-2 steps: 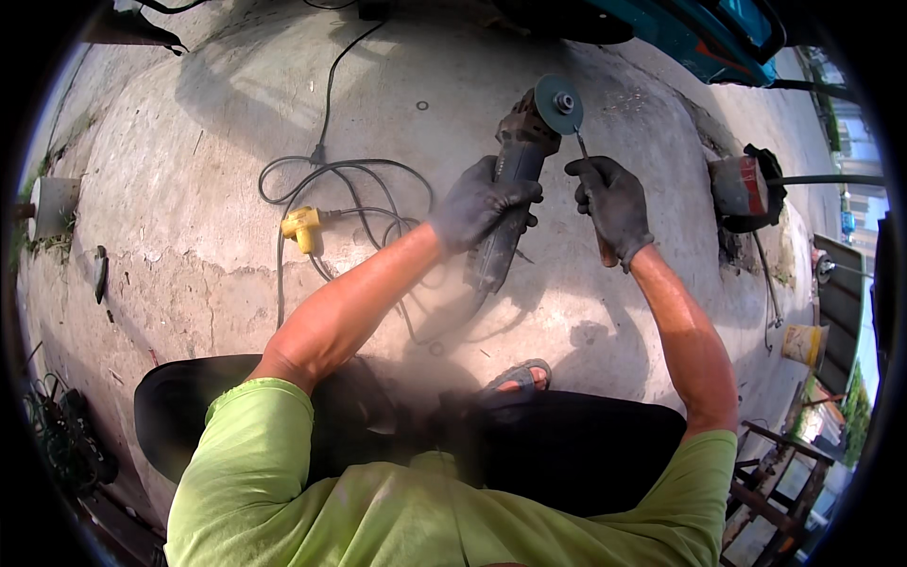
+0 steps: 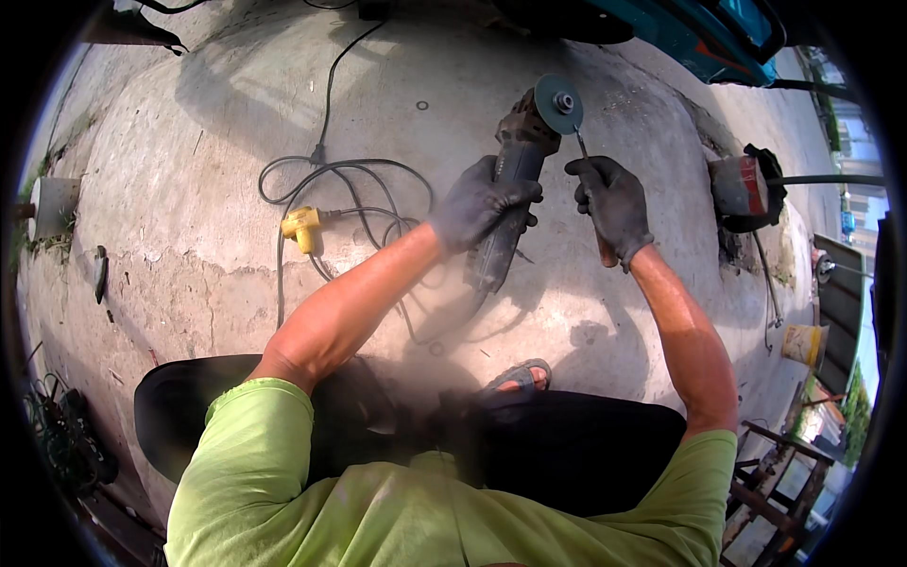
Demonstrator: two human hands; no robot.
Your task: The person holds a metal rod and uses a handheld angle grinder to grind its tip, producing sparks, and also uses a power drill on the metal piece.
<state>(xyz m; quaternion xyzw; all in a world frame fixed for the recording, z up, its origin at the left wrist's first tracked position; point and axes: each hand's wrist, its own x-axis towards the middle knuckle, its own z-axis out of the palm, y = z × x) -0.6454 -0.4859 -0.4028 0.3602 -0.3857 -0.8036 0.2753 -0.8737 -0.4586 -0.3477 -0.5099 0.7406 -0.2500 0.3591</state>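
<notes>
My left hand (image 2: pixel 475 203), in a dark glove, is wrapped round the body of a black angle grinder (image 2: pixel 521 163). The grinder is tilted, its head away from me and its rear end toward me. A greenish cutting disc (image 2: pixel 548 98) sits on the head, its face and centre nut turned upward. My gloved right hand (image 2: pixel 614 200) closes round a thin metal rod (image 2: pixel 582 145). The rod's tip meets or nearly meets the disc's right edge; I cannot tell whether they touch. A brown end of the rod shows below the right hand. Whether the disc spins is not visible.
A black cable (image 2: pixel 331 90) lies coiled on the concrete floor (image 2: pixel 227 227) beside a yellow plug connector (image 2: pixel 301 228). At the right are a red and white bucket (image 2: pixel 739 186) and a yellow one (image 2: pixel 803 345). A teal machine (image 2: pixel 694 42) stands at the far right.
</notes>
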